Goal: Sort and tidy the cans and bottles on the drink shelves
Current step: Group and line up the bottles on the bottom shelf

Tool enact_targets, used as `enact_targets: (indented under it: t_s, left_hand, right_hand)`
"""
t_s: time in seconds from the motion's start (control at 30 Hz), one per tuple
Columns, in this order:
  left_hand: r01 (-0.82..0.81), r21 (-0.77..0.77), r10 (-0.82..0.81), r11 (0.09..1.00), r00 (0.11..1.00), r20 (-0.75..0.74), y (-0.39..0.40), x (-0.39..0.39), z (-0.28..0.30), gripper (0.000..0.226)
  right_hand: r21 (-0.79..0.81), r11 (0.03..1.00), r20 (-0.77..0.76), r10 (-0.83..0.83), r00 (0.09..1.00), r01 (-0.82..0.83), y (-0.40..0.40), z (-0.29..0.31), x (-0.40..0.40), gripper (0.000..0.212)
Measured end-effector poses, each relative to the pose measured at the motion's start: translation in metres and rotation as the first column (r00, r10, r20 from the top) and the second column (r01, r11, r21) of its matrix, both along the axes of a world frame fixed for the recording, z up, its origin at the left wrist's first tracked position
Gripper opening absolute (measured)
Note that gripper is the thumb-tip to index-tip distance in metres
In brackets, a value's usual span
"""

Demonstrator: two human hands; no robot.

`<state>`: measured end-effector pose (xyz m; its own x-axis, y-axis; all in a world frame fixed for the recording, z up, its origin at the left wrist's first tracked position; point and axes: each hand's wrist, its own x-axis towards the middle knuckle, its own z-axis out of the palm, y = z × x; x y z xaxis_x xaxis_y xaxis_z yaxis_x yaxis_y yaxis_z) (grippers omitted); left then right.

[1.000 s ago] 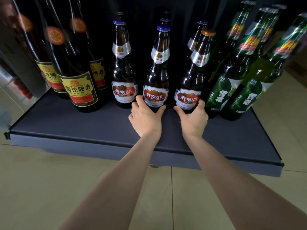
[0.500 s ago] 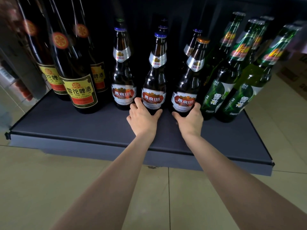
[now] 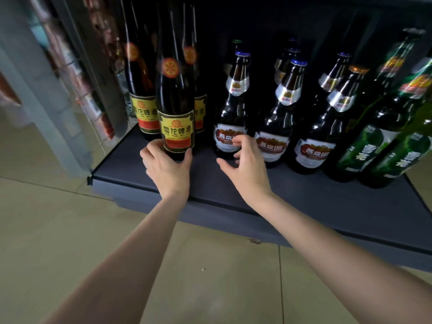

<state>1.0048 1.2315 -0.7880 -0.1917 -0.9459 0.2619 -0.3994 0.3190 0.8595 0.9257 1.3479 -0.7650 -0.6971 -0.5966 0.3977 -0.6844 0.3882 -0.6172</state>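
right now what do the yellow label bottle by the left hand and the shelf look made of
Yellow-label bottle: dark glass by its glossy highlights, with a paper-looking label. Shelf: matte dark grey, probably painted metal, though the look leaves that open.

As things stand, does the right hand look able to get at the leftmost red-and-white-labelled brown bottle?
Probably yes. The right hand hangs with fingers loosely curled just in front of that brown bottle, which stands in the front row with bare shelf before it. The left hand is busy at the yellow-labelled bottle.

place: shop | evidence: dark display shelf (image 3: 304, 197) stocked with rows of labelled beer bottles (image 3: 275, 127)
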Motion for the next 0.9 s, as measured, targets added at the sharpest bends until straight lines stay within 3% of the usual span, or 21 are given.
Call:
enact_targets:
  t_s: [0.17, 0.3, 0.57, 0.77, 0.9]
  left_hand:
    - [0.276, 0.023, -0.276, 0.961, 0.961, 0.028, -0.037, 0.011, -0.006, 0.074]
    - [0.254, -0.013, -0.254, 0.967, 0.967, -0.004, -0.04, 0.011, -0.008, 0.072]
    - [0.253, -0.041, -0.256, 0.966, 0.965, -0.063, -0.045, 0.009, -0.016, 0.072]
    - [0.443, 0.057, -0.439, 0.895, 0.896, -0.067, -0.056, 0.004, -0.004, 0.095]
    - [0.422, 0.076, -0.417, 0.903, 0.906, -0.077, -0.059, 0.006, 0.0, 0.092]
  right_hand:
    - [-0.025, 0.999, 0.053, -0.033, 0.998, 0.035, -0.031, -0.006, 0.012, 0.044]
    - [0.038, 0.999, 0.055, 0.007, 0.998, -0.01, -0.042, -0.018, 0.016, 0.046]
    - [0.022, 0.995, 0.225, 0.092, 0.97, -0.099, -0.078, -0.027, 0.028, 0.069]
    - [0.039, 0.979, 0.307, 0.178, 0.935, -0.199, -0.079, -0.028, 0.018, 0.077]
    - [0.051, 0.975, 0.326, 0.19, 0.926, -0.218, -0.078, -0.028, 0.017, 0.076]
